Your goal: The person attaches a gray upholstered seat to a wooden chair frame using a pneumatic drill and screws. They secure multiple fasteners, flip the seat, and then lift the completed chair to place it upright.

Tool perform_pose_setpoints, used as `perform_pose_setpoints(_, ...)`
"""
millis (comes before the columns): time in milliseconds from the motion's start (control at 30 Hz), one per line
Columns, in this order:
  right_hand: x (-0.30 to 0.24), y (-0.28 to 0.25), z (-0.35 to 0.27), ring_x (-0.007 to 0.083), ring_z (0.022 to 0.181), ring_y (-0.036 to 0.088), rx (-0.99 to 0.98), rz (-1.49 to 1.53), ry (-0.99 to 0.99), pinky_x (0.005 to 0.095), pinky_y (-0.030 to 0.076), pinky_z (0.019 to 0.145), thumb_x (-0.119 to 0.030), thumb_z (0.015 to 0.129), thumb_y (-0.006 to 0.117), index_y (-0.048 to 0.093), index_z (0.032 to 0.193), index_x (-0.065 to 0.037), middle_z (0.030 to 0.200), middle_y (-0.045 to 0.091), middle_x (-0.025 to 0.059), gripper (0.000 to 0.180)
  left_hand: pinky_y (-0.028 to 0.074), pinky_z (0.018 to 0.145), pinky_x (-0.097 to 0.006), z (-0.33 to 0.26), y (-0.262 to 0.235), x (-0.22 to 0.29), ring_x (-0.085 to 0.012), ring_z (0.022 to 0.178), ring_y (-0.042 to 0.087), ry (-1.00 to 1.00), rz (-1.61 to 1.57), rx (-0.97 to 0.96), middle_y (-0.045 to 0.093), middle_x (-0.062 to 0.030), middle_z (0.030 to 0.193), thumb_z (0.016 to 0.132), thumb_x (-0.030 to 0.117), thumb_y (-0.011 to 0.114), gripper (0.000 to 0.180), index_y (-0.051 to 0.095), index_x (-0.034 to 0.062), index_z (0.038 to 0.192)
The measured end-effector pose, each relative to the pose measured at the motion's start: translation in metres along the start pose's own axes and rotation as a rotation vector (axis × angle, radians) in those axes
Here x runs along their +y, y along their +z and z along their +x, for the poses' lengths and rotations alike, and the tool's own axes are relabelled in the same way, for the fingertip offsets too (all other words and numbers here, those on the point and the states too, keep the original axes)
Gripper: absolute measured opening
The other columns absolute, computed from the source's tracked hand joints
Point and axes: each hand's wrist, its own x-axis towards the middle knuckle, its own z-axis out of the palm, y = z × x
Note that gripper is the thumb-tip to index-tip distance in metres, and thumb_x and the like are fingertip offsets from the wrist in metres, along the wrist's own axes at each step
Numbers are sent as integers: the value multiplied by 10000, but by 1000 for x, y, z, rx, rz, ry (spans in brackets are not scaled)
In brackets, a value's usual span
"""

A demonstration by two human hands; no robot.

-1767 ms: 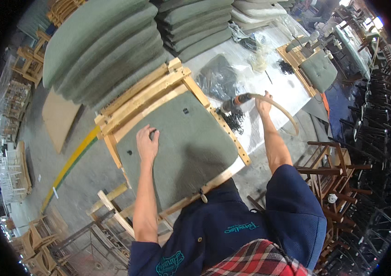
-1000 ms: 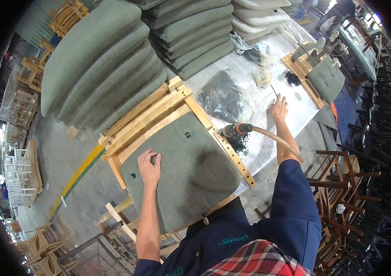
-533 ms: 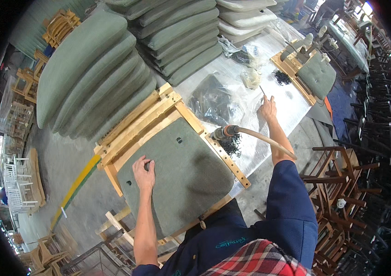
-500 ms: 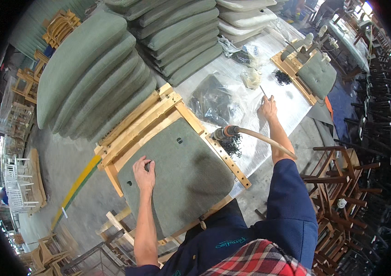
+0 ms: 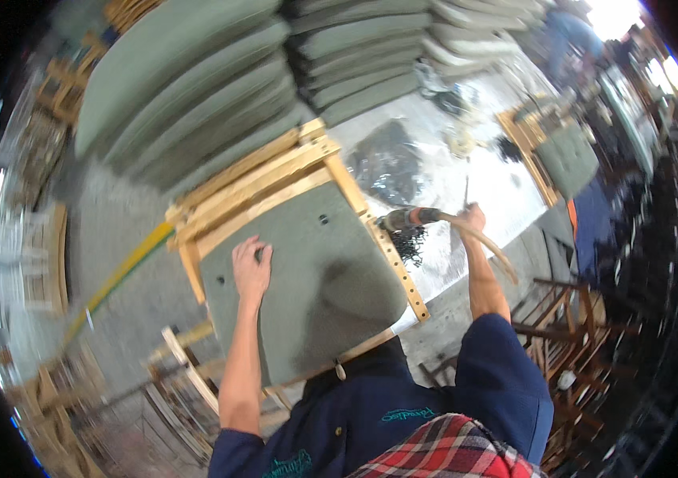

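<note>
A grey-green padded panel [image 5: 331, 295] lies in a wooden frame [image 5: 259, 171] in front of me. My left hand [image 5: 252, 269] rests on its left part, thumb and forefinger curled around a small black piece [image 5: 259, 255]; whether they grip it cannot be told. Two similar black pieces, one at the left [image 5: 221, 279] and one at the upper right [image 5: 324, 219], sit on the panel. My right hand [image 5: 473, 217], reaching out to the right, is closed on a thin metal rod [image 5: 467, 187] that points away from me. Its fingers are blurred and partly behind a hose.
An orange-ringed hand tool [image 5: 410, 218] with a tan hose [image 5: 478, 237] lies at the frame's right side by loose black strips [image 5: 408, 245]. Beyond are a dark plastic-wrapped bundle [image 5: 391, 163] and tall cushion stacks [image 5: 195, 80]. Brown wooden chairs [image 5: 558, 334] stand right.
The view has shifted and blurred. My right hand, still holding the rod, has drawn nearer to the hose. My left hand stays on the panel at the black piece.
</note>
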Motion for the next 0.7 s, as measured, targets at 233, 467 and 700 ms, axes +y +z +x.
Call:
perform_pose_setpoints(233, 7, -58, -109, 120, 552, 455, -663, 1130, 670, 283, 459, 526, -108, 966, 578, 613, 999, -29, 716, 536, 25, 93, 407, 1067, -416, -1, 5, -9, -309, 1214, 555, 31, -33, 45, 682, -111, 1229, 970, 243, 510, 309, 723, 28, 1031)
perform_pose_setpoints(467, -107, -161, -264, 102, 624, 465, -793, 1456, 665, 277, 431, 562, -138, 1011, 560, 570, 1091, 7, 827, 547, 24, 166, 372, 1127, -408, -7, 4, -9, -274, 1293, 498, -19, -43, -73, 619, -65, 1353, 965, 180, 458, 325, 704, 51, 1133)
perform_pose_setpoints(700, -217, -180, -322, 100, 570, 427, -1132, 1198, 308, 259, 386, 521, -207, 1036, 555, 550, 959, -62, 749, 501, 13, 164, 361, 1130, -419, -11, 10, -9, -280, 1305, 493, 51, 14, -32, 613, -63, 1366, 957, 190, 483, 337, 689, 65, 1193)
